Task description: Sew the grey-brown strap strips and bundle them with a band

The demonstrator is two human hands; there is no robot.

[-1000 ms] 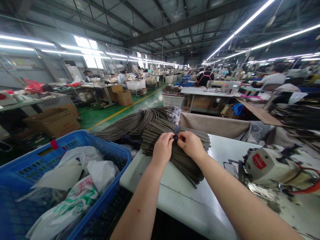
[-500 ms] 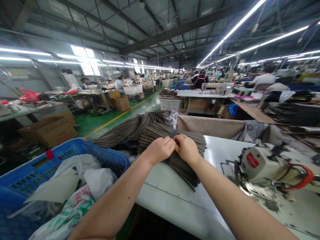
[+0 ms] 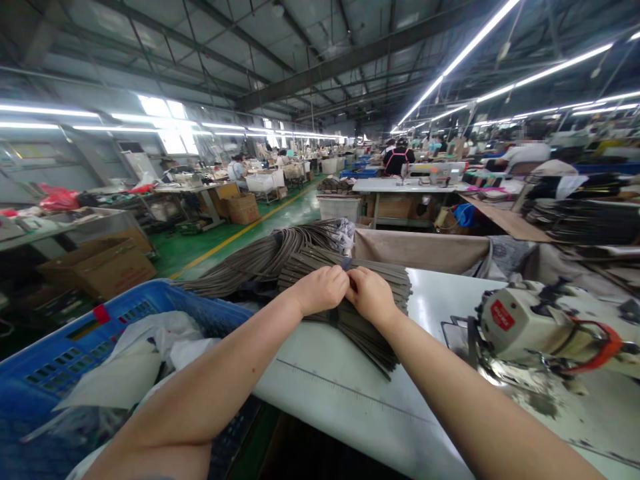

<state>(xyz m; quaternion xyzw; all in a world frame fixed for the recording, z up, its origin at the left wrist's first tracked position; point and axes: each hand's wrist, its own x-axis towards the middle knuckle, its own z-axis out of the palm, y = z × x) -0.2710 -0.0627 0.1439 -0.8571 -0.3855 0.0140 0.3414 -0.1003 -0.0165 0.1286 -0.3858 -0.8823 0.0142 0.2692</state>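
A bundle of grey-brown fabric strips (image 3: pixel 313 263) lies across the white sewing table, its ends fanned out. Around its middle runs a dark tie strip (image 3: pixel 346 264). My left hand (image 3: pixel 324 289) and my right hand (image 3: pixel 370 293) meet over the tie, knuckles almost touching. Both are closed, fingers pinched at the dark tie strip, though the fingertips and most of the strip between them are hidden. Behind the bundle, a longer heap of similar strips (image 3: pixel 260 257) droops toward the left.
At the right stands a sewing machine (image 3: pixel 520 320) on the white table (image 3: pixel 350 387). A blue plastic crate (image 3: pixel 65 340) holding plastic bags is at the left. Beyond the table is a beige cloth-lined bin (image 3: pixel 425 250). People sit at work farther back.
My left forearm has swung outward and my left elbow is lower and farther left. Both hands stay closed together over the middle of the bundle. The view has shifted slightly.
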